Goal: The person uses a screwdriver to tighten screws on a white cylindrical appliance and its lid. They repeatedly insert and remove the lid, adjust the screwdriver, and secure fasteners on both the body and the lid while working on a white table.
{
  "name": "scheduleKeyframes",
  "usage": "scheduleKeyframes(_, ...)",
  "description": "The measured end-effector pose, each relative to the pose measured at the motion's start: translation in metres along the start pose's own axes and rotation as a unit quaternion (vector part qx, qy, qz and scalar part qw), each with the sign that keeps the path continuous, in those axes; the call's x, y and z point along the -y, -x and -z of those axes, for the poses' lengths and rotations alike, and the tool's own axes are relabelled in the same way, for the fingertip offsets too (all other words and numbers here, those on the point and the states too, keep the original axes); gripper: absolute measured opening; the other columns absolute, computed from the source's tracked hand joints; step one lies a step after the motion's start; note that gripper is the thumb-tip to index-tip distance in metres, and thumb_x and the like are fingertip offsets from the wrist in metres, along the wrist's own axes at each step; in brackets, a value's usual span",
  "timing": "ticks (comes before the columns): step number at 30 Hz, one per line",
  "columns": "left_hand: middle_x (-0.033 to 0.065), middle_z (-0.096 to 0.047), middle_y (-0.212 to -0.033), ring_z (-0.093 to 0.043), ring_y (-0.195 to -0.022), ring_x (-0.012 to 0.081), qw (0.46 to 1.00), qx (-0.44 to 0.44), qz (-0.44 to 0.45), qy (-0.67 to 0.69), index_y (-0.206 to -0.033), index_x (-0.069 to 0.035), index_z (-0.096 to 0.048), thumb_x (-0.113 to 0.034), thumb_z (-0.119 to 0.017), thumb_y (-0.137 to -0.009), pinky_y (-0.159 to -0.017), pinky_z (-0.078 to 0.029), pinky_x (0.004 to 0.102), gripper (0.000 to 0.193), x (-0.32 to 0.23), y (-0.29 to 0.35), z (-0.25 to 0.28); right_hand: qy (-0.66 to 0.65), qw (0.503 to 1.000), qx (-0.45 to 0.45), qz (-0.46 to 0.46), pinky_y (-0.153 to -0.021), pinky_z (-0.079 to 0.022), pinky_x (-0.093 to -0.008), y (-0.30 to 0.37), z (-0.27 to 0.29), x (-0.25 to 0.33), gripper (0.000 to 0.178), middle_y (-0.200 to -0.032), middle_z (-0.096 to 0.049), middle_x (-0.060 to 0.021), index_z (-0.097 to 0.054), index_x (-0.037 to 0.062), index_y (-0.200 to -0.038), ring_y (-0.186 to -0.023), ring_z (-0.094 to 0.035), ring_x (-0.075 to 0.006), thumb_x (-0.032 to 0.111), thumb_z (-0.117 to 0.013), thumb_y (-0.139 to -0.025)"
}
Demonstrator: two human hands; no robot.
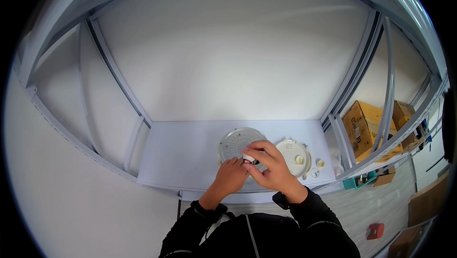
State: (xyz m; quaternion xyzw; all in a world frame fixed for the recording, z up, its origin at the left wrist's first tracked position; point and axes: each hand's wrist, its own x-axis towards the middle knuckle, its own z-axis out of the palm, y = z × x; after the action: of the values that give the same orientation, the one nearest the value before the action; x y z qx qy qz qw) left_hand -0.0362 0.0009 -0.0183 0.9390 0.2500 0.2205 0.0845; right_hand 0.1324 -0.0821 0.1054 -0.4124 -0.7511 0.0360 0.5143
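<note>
- Sm. white pc (248, 157): roundish, pinched in R hand (272, 168) at thumb + fingertips; darker bit at lower end, detail too sm. to read.
- Pose: held up off the counter (181, 153), looks tilted; L hand (229, 177) fingers right by lower end, L grip hidden.
- Grey disc (238, 140): round, lots of sm. holes, paler rim; lies flat on counter, just beyond hands, near edge partly covered by them.

Held part (248, 157): white. Round disc (238, 139): silver-grey, dotted pattern. Round cover (287, 154): cream. Worktop (178, 151): pale lavender-white, plain. Sleeves (324, 215): black, thin pale stripe. Carton (364, 127): yellow-brown, black print. Basket (351, 183): teal.
</note>
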Motion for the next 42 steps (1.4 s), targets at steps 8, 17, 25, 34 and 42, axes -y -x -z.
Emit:
scheduleKeyframes(8,0.0101,-0.071,-0.105,-0.066,-0.102,0.0314,1.0,-0.02,0.003,0.022,-0.104,-0.007,-0.074,-0.019,-0.074,-0.093,-0.085,-0.052,0.0476,0.017,0.004,0.001,-0.003,0.006,1.0,-0.003,0.014,-0.089,-0.06,-0.0368,-0.007,0.001,0.007,0.042,-0.125,-0.067,-0.0162,-0.073,0.0019,-0.127,-0.107,-0.071,-0.0308,0.0,-0.079,-0.086)
scheduleKeyframes(17,0.0136,-0.071,-0.114,-0.066,-0.107,0.0332,0.996,0.085,0.017,0.016,-0.117,-0.002,-0.07,-0.02,-0.076,-0.091,-0.089,-0.052,0.0476,0.032,0.002,-0.007,0.007,-0.016,1.0,-0.002,0.008,-0.089,-0.06,-0.0375,-0.006,0.006,0.004,0.037,-0.127,-0.068,-0.0164,-0.073,0.0008,-0.122,-0.109,-0.071,-0.031,-0.004,-0.075,-0.086)
scheduleKeyframes(25,0.0116,-0.07,-0.116,-0.066,-0.106,0.0329,0.997,0.04,0.021,0.064,-0.112,-0.001,-0.069,-0.019,-0.076,-0.091,-0.089,-0.052,0.0475,0.029,0.001,-0.007,0.003,0.025,0.999,-0.021,0.024,-0.086,-0.058,-0.0347,-0.004,0.005,-0.002,0.035,-0.124,-0.067,-0.0152,-0.079,0.0065,-0.118,-0.101,-0.07,-0.0282,0.004,-0.087,-0.083)
scheduleKeyframes(34,0.0099,-0.068,-0.106,-0.065,-0.102,0.0309,0.997,0.065,0.012,0.038,-0.107,-0.002,-0.068,-0.021,-0.078,-0.088,-0.088,-0.052,0.0461,0.029,-0.003,-0.009,0.02,0.012,1.0,-0.028,0.008,-0.089,-0.059,-0.0358,-0.005,0.005,-0.001,0.047,-0.128,-0.069,-0.0184,-0.071,-0.0008,-0.131,-0.104,-0.072,-0.0298,-0.004,-0.077,-0.085)
scheduleKeyframes(42,0.0111,-0.07,-0.108,-0.066,-0.103,0.0324,0.996,0.05,0.027,0.066,-0.112,-0.005,-0.07,-0.021,-0.076,-0.09,-0.088,-0.052,0.0471,0.028,0.0,-0.011,0.008,0.003,1.0,-0.009,0.026,-0.089,-0.06,-0.0362,-0.005,0.01,-0.002,0.046,-0.129,-0.069,-0.0179,-0.073,0.0012,-0.13,-0.105,-0.072,-0.0283,-0.002,-0.081,-0.085)
